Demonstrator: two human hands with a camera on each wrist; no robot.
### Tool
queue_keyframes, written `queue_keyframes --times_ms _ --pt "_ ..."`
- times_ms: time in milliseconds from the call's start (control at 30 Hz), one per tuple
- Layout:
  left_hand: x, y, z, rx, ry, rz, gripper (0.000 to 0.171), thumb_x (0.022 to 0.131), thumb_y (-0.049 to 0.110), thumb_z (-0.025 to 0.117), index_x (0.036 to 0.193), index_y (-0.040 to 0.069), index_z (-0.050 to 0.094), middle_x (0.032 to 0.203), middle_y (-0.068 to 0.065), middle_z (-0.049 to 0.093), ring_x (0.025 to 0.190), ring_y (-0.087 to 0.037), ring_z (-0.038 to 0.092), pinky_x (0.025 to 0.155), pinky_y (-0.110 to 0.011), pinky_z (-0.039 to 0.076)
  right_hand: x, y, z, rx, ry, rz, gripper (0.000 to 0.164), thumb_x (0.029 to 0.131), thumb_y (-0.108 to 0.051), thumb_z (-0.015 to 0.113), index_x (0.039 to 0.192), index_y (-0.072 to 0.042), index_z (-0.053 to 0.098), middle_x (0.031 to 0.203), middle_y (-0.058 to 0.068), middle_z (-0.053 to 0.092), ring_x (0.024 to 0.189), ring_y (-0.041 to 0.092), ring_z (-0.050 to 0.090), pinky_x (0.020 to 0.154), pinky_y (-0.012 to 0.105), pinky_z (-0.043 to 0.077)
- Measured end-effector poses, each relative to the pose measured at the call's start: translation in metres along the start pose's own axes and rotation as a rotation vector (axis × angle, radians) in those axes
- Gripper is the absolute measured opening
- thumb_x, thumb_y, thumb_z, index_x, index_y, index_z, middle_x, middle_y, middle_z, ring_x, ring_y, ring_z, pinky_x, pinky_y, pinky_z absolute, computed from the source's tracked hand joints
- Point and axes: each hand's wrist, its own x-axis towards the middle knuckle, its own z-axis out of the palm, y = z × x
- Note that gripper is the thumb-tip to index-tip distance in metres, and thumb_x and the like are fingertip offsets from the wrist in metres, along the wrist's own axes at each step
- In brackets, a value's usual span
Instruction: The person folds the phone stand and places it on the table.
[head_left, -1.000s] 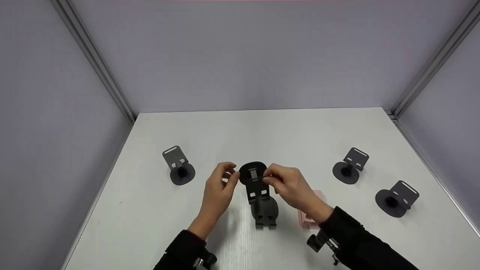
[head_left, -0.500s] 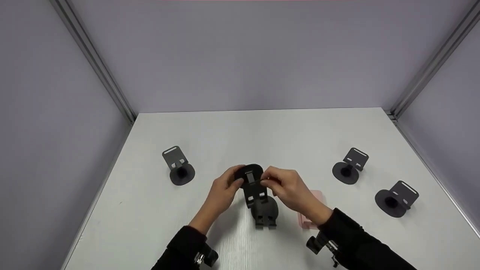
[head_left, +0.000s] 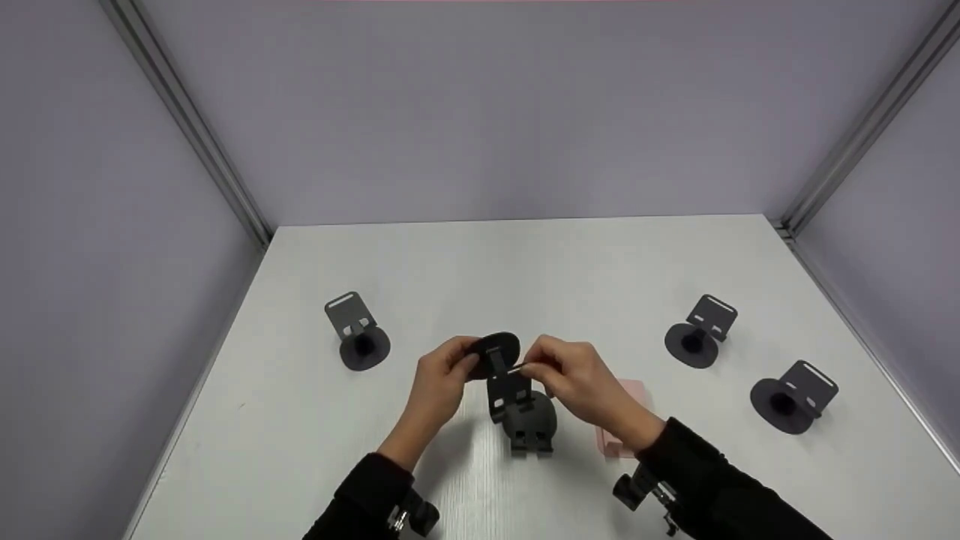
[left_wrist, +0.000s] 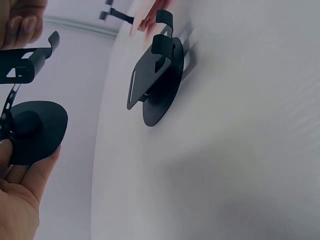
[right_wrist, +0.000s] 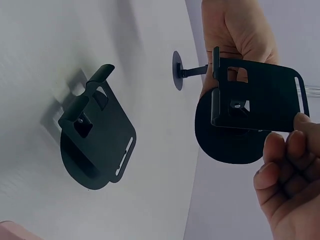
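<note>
White table (head_left: 570,277) | our left hand (head_left: 437,380) clamped on base (left_wrist: 46,132), right hand (head_left: 581,375) pinching plate (right_wrist: 272,92) edge | likely step: setting plate tilt | next needs base steady, gentle turn

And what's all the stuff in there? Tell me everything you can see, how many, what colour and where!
Held stand: 1, black, up off the table between both hands
Front stand: 1, black, on the table between the forearms
Left stand: 1, black, on the table's left side
Right stands: 2, black, on the table's right side
Pink thing: 1, pink, on the table, partly hidden by the right forearm
Table: 1, white, under everything
Walls: 3, pale purple-grey, left, back and right
Posts: 2, grey, back corners
Gadgets: 2, black, one at each wrist
Sleeves: 2, black, on the arms
Left hand: 1, on the held stand's round base
Right hand: 1, pinching the held stand's plate
</note>
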Motion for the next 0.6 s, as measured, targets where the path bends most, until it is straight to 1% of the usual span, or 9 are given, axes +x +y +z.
queue_keyframes --times_ms 100,200,333,467,600 --pt "-0.0010 0.0002 -0.0007 0.013 0.003 0.021 0.019 0.100 -0.004 0.058 0.117 -0.006 0.068 0.107 -0.021 0.073 0.099 -0.032 0.074 0.085 -0.033 0.061 -0.0006 0.0003 0.0011 0.003 -0.009 -0.002 0.011 0.097 -0.016 0.071 0.087 -0.013 0.067 0.068 -0.007 0.059 0.057 0.002 0.050 0.052 0.019 0.044" --pt "-0.0022 0.0007 -0.0015 0.040 0.007 0.044 0.019 0.100 -0.003 0.059 0.115 -0.004 0.070 0.106 -0.018 0.074 0.097 -0.030 0.074 0.084 -0.032 0.061 -0.0016 0.0002 0.0020 0.006 -0.020 0.000 0.012 0.097 -0.014 0.071 0.086 -0.012 0.067 0.068 0.000 0.061 0.057 0.001 0.050 0.052 0.019 0.044" --pt "-0.0038 0.0019 -0.0020 0.071 0.017 0.071 0.018 0.100 -0.003 0.060 0.114 -0.002 0.071 0.105 -0.015 0.075 0.095 -0.027 0.075 0.084 -0.031 0.061 -0.0024 -0.0009 0.0027 0.007 -0.029 0.006 0.012 0.098 -0.012 0.070 0.086 -0.011 0.066 0.072 0.009 0.066 0.056 0.001 0.051 0.051 0.020 0.046" --pt "-0.0051 0.0015 -0.0021 0.089 0.036 0.110 0.018 0.099 -0.003 0.061 0.113 -0.003 0.072 0.103 -0.015 0.076 0.094 -0.028 0.075 0.084 -0.033 0.062 -0.0028 -0.0033 0.0034 -0.002 -0.034 0.003 0.012 0.098 -0.012 0.069 0.087 -0.011 0.066 0.075 0.009 0.068 0.055 0.004 0.054 0.051 0.022 0.049" --pt "-0.0065 0.0007 -0.0021 0.124 0.058 0.157 0.018 0.098 -0.003 0.062 0.113 -0.003 0.072 0.103 -0.016 0.076 0.093 -0.030 0.075 0.083 -0.036 0.062 -0.0037 -0.0042 0.0038 -0.007 -0.029 -0.002 0.011 0.098 -0.012 0.069 0.087 -0.011 0.066 0.076 0.009 0.069 0.054 0.011 0.057 0.051 0.023 0.051"
